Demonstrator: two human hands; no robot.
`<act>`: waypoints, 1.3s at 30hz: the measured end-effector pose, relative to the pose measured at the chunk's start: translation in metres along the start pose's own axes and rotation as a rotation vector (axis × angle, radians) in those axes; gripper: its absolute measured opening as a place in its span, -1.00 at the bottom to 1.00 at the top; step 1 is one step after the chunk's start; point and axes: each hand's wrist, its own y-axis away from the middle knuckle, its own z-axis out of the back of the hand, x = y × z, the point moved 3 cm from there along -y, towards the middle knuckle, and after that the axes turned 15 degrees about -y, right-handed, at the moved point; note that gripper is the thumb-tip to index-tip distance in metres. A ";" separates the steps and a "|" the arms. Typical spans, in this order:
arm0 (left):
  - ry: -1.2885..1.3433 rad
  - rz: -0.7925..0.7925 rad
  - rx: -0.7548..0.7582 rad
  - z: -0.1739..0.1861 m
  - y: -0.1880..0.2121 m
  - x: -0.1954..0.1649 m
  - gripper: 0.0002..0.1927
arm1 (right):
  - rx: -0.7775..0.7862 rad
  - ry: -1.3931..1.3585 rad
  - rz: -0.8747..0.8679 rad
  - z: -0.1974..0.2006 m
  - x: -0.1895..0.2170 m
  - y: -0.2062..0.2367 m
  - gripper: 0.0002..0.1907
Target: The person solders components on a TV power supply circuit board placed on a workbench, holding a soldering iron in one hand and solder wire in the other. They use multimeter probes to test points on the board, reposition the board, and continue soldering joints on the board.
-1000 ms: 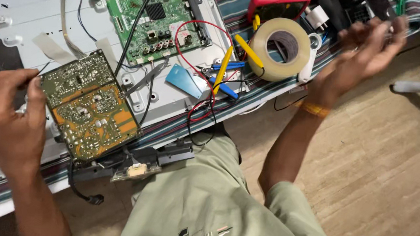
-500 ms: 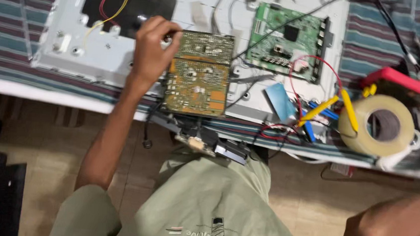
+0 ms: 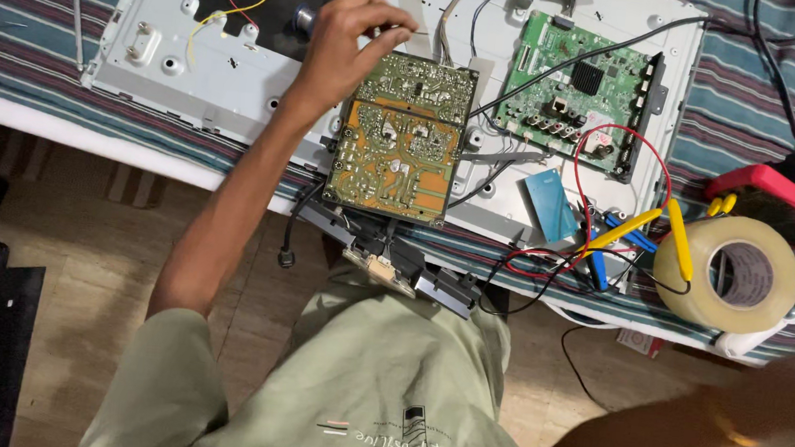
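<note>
**Yellow-green power board, gripped at its top corner, on an opened television chassis**

Head view, sole view on record.

- Left hand (image 3: 350,45): fingers closed on the upper left corner of the yellow-green power board (image 3: 404,139), thumb and fingertips pinching the board's edge.
- Power board: solder side up, lying tilted on the grey metal back panel (image 3: 192,75), its lower edge overhanging the panel's near rim above the person's lap.
- Green main board (image 3: 583,91): just to the right of the power board, mounted on the same panel, a black cable crossing it.
- Roll of clear packing tape (image 3: 739,274): well to the right, on the striped cloth (image 3: 15,42); a yellow-tipped probe lead (image 3: 680,236) rests across it.
- Red wire loop (image 3: 623,184) and blue card (image 3: 550,202): between the main board and the tape.
- Right hand (image 3: 770,414): low in the frame, away from the bench, badly motion-blurred; whether its fingers are together or apart cannot be told.

Handling note: a board held by one corner is judged best kept to edge contact only, off the solder joints, and moved slowly so attached cables do not snag.

Not legible: the component side of the power board; which cables run into it; the dark assembly (image 3: 413,267) beneath its lower edge.
</note>
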 end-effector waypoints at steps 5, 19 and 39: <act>0.219 -0.077 0.244 -0.028 -0.030 0.019 -0.90 | 0.339 -0.249 0.011 -0.104 0.044 0.099 -0.73; 0.457 -0.203 0.928 -0.102 -0.070 0.048 -0.81 | 0.651 -0.196 -0.271 -0.222 0.075 0.219 -0.77; 0.502 -0.157 1.206 -0.135 -0.071 0.053 -0.89 | 0.604 -0.113 -0.401 -0.246 0.033 0.234 -0.71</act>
